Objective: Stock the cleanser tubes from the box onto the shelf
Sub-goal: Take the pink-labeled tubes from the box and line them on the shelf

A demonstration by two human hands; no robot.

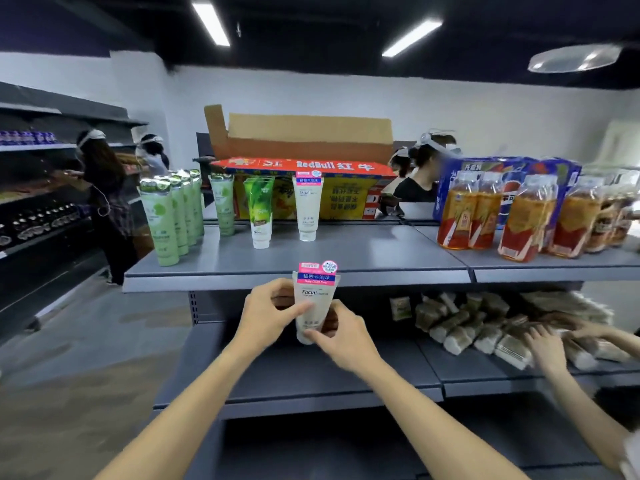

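Observation:
I hold a white cleanser tube (314,299) with a pink and blue top label upright, just below the front edge of the top shelf (346,261). My left hand (268,311) grips its left side and my right hand (343,336) pinches its lower end. On the top shelf stand a matching white tube (307,207), a bright green tube (260,213), a pale green tube (223,206) and a row of several pale green tubes (169,216). An open cardboard box (304,140) stands behind them at the back of the shelf.
Shrink-wrapped packs of tea bottles (498,216) fill the top shelf's right part. On the lower shelf (311,375) at the right, another person's hands (550,344) handle packets (460,323). Other people stand at the left aisle and behind the shelf.

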